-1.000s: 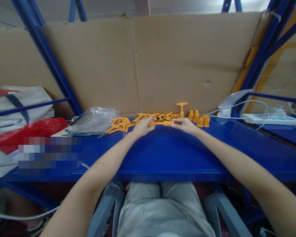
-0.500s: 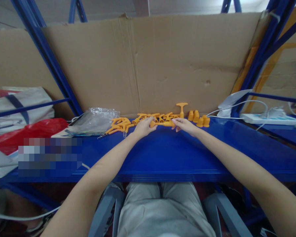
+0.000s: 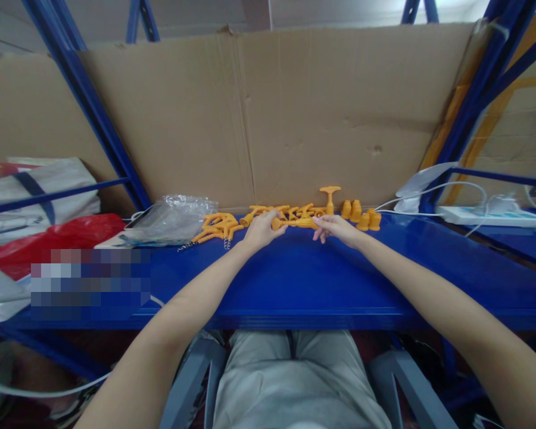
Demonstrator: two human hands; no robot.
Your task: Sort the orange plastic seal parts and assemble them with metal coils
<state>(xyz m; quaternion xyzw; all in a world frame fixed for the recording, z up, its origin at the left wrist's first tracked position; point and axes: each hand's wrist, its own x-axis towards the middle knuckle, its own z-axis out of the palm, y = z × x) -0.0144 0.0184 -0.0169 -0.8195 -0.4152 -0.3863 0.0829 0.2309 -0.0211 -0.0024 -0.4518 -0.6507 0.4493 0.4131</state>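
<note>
Between both hands lies an orange plastic corkscrew (image 3: 301, 223), level, just above the blue table. My left hand (image 3: 261, 231) is closed round its left end. At the other end, my right hand (image 3: 336, 230) pinches the tip with thumb and forefinger, its other fingers loosely bent. Orange handles with metal spirals (image 3: 221, 225) lie left of my left hand. More orange corkscrew parts (image 3: 261, 208) lie in a row behind the hands, partly hidden by them. One T-shaped orange piece (image 3: 330, 199) stands upright behind my right hand, with several orange cup-shaped parts (image 3: 363, 220) to its right.
A cardboard sheet (image 3: 304, 113) walls off the back of the blue table (image 3: 304, 286). Clear plastic bags (image 3: 174, 220) and a red bag (image 3: 71, 235) lie to the left. A white power strip (image 3: 491, 217) with cables is at the right, by the blue rack post.
The hands stay almost in place with the corkscrew between them. My right hand's fingers have shifted slightly at its end. The other parts have not moved.
</note>
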